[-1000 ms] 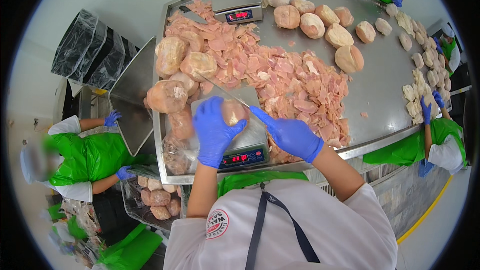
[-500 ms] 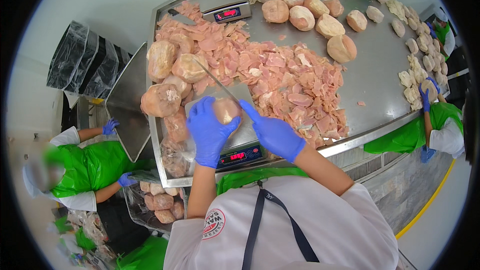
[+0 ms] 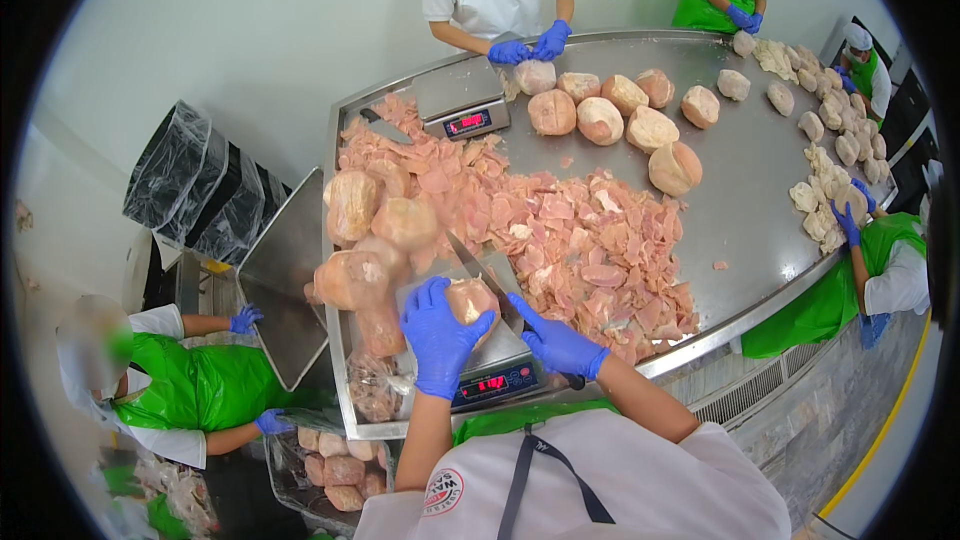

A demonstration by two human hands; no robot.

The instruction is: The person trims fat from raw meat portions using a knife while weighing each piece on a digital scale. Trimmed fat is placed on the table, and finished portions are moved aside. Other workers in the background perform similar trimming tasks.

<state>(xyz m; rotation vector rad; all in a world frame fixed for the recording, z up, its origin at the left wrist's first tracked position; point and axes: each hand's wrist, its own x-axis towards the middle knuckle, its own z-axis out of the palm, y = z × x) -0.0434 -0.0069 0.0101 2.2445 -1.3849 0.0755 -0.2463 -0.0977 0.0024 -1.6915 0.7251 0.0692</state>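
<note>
My gloved left hand (image 3: 443,338) is closed around the near-left side of a rounded lump of pale pink meat (image 3: 472,300), which sits on a digital scale (image 3: 497,386) with a lit red display. In my gloved right hand (image 3: 563,343) is a long knife (image 3: 478,268), its dark handle end showing below the palm. The blade points away to the upper left and runs along the right side of the lump, close against it. Whether the edge is in the meat I cannot tell. Thin pink meat trimmings (image 3: 590,250) lie heaped beyond and to the right.
Several larger meat lumps (image 3: 353,208) crowd the steel table's (image 3: 745,175) left side. A second scale (image 3: 468,122) and another knife (image 3: 385,127) lie farther back. Trimmed lumps (image 3: 600,122) stand beyond. Co-workers surround the table; one person (image 3: 205,380) stands at left beside a lined meat bin (image 3: 335,475).
The knife has moved from the lump's far side to its right side, with my right hand drawn nearer me. My left hand still holds the lump. The whole view has tilted upward.
</note>
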